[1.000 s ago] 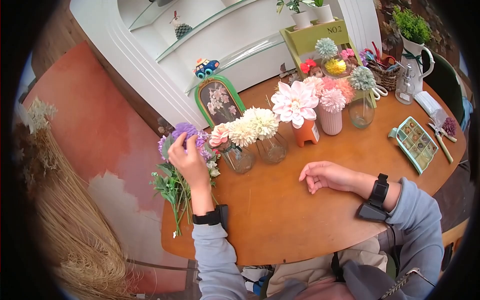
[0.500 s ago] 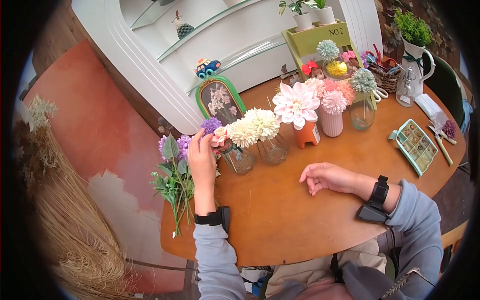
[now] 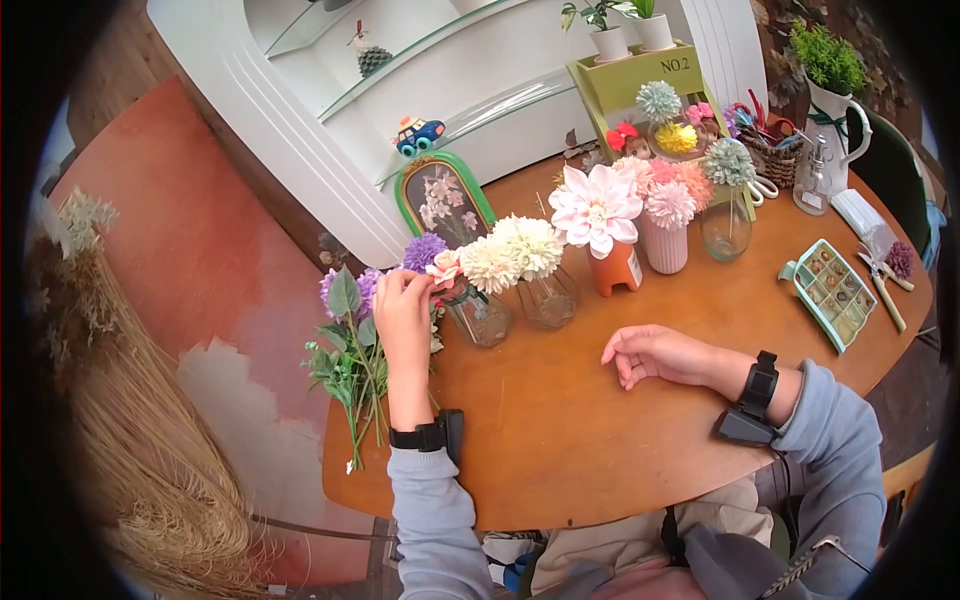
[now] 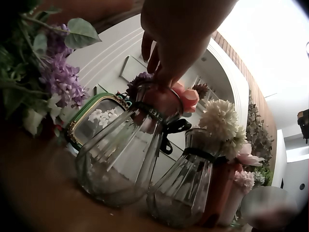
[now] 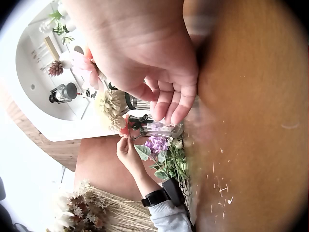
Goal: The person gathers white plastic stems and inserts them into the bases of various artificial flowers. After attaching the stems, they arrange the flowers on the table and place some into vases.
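Observation:
My left hand [image 3: 402, 312] is at the mouth of the left glass vase [image 3: 480, 318], its thumb and fingertips together at the edge of a pink rose [image 3: 445, 268]. In the left wrist view, the fingers come down right at the vase's rim [image 4: 179, 104], with the coral-pink rose [image 4: 189, 100] beside them. A purple pompom flower [image 3: 425, 252] stands just behind the rose. My right hand [image 3: 655, 355] rests on the table with loosely curled fingers, holding nothing. Cream pompom flowers [image 3: 530, 247] stand in the second glass vase [image 3: 548, 302].
Purple flowers with green stems [image 3: 345, 355] lie at the table's left edge. A green-framed picture [image 3: 440, 205] stands behind the vases. Further right are an orange vase [image 3: 613, 270], a pink ribbed vase [image 3: 664, 246], a compartment box [image 3: 830, 293] and pliers [image 3: 882, 290].
The left hand moved right and down to the vase mouth. The purple pompom flower it held a second ago now stands behind the pink rose. My right hand has stayed still.

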`<move>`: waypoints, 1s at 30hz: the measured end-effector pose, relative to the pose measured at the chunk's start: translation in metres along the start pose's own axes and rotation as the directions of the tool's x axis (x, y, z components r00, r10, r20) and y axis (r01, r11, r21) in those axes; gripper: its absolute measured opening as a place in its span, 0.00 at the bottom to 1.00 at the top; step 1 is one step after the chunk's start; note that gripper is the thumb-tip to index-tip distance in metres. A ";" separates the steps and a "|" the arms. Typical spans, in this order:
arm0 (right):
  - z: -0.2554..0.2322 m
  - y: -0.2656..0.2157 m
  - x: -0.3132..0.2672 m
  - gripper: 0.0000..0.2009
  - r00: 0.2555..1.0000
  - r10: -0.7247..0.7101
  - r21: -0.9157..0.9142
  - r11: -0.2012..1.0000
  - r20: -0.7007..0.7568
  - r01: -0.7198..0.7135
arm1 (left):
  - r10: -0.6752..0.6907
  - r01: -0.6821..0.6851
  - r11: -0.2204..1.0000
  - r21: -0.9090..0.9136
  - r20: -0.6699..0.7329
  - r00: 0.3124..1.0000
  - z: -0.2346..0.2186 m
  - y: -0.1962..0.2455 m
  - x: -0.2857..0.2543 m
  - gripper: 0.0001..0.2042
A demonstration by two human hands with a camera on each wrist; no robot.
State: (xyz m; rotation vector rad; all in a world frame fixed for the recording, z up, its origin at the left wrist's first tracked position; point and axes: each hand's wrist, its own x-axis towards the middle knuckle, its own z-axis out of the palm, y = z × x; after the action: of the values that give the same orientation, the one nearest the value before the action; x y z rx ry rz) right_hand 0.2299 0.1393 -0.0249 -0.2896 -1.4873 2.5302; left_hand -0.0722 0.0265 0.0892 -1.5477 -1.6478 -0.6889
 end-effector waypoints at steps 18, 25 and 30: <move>-0.003 0.001 0.000 0.11 1.000 -0.008 -0.004 1.000 0.015 0.008 | 0.076 -0.107 0.958 0.267 0.123 0.990 -0.001 0.004 0.009 0.03; -0.004 0.003 0.002 0.11 1.000 -0.006 0.004 1.000 0.027 0.006 | 0.025 -0.030 0.999 0.035 0.140 0.990 -0.013 0.012 0.008 0.03; -0.004 0.003 0.002 0.11 1.000 -0.005 0.001 1.000 0.021 0.005 | 0.000 -0.009 0.998 0.064 0.138 0.990 -0.010 0.018 0.011 0.03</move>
State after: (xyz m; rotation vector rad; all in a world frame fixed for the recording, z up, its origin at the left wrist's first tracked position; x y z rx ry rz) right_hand 0.2289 0.1419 -0.0301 -0.2595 -1.4929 2.5379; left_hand -0.0523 0.0272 0.1023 -1.5819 -1.7497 -0.5310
